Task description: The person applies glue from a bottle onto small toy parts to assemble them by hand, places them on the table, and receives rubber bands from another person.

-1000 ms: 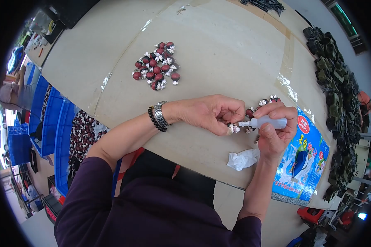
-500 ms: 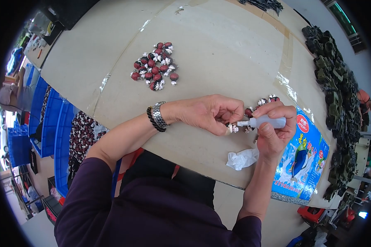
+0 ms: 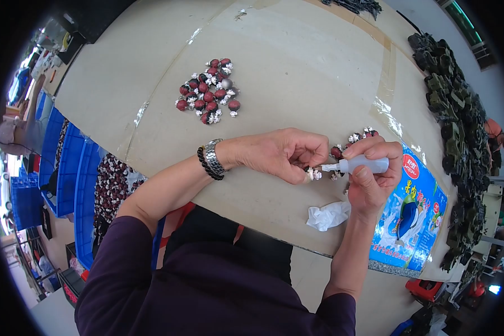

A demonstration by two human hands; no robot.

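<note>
My left hand (image 3: 280, 154) is closed in a pinch on a small figurine (image 3: 315, 175), mostly hidden by the fingers, with its white part showing below them. My right hand (image 3: 382, 182) grips a translucent white squeeze bottle (image 3: 371, 164), held almost level. Its white nozzle points left, at or very near the figurine; contact cannot be made out. Behind the right fingers lies a small group of dark red, black and white figurines (image 3: 369, 133). A crumpled white tissue (image 3: 328, 216) rests below the hands, near the table edge.
A pile of similar figurines (image 3: 208, 92) lies farther back on the beige table (image 3: 274, 78). A blue printed sheet (image 3: 414, 215) is at the right. Beyond it sit heaped dark green pieces (image 3: 452, 112). Blue bins (image 3: 85, 196) stand at left, one filled with figurines (image 3: 113, 196).
Both hands keep nearly the same pose, with the bottle nozzle at the figurine. The view has shifted very slightly. At the far left, a blurred shape has moved.
</note>
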